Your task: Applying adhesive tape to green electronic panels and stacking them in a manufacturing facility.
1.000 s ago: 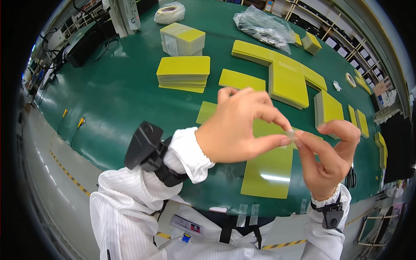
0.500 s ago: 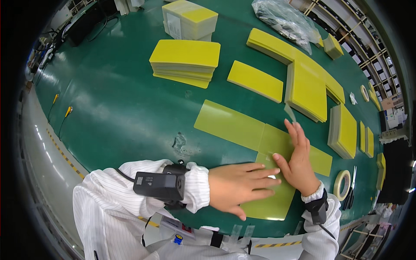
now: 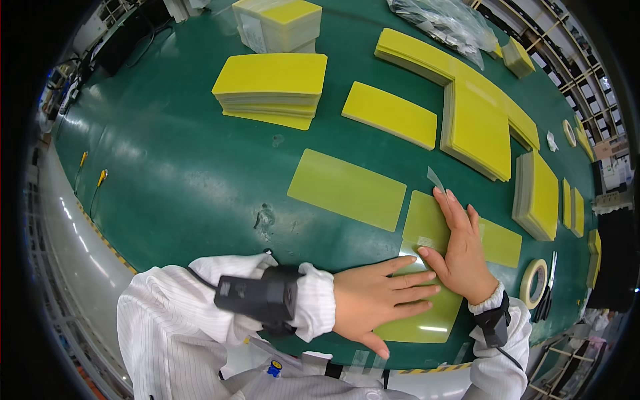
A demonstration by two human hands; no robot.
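Pressing clear tape [image 3: 427,241] onto near yellow sheets [image 3: 427,220], both hands lie flat, fingers spread, gripping nothing. Left hand [image 3: 377,301] steadies; right hand [image 3: 460,250] probably should rub the tape firmly next.

Both hands lie flat on a green table [image 3: 180,180]: the left hand [image 3: 377,297] presses on a yellow-green sheet [image 3: 427,320] at the near edge, and the right hand [image 3: 460,250] touches it just beyond, on a strip of clear tape [image 3: 427,241]. Beyond the hands lies a second yellow-green sheet [image 3: 347,189], and further away stands a stack of yellow sheets [image 3: 273,83]. A tape roll [image 3: 533,283] lies to the right of the right wrist.
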